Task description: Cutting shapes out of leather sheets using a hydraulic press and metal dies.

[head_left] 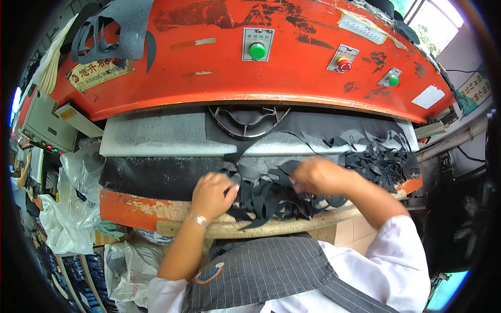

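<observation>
Left of the metal cutting die [245, 122], the left hand [211, 194] curls closed on black offcut strips [271, 195] below it. The right hand [315, 175], blurred, seems pinched on them too. The strips look thin, limp, light and tangle-prone; gather them in bunches.

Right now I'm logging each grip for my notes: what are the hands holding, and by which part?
Both hands, left hand and right hand, are on the tangled black offcut web; whether either pinches a strip cannot be told.

Daylight enters my window [436, 18] at one o'clock; pale floor tiles [349, 232], perhaps beige, lie at five.
</observation>
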Demonstrator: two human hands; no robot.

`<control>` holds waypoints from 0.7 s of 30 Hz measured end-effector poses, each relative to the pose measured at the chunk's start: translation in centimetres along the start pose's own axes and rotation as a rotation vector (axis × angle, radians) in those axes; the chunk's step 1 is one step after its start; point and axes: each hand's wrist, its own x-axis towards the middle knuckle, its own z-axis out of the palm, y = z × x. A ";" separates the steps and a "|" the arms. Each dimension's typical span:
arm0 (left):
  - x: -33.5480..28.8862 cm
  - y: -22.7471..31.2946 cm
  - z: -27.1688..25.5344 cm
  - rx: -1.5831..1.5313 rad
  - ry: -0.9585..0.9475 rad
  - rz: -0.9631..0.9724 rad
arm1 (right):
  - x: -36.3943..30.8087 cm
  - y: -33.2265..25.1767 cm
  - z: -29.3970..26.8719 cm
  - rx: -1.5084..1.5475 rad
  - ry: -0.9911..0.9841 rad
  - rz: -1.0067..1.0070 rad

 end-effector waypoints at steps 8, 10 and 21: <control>5.2 -7.2 6.6 0.128 0.222 0.041 | 24.3 9.3 3.9 -0.447 0.238 -0.719; 5.4 -7.9 7.3 0.078 0.183 0.038 | 26.1 10.6 4.4 -0.458 0.123 -0.805; 6.4 -11.1 7.4 0.023 0.224 0.033 | 15.2 10.2 -11.8 -0.588 0.295 0.323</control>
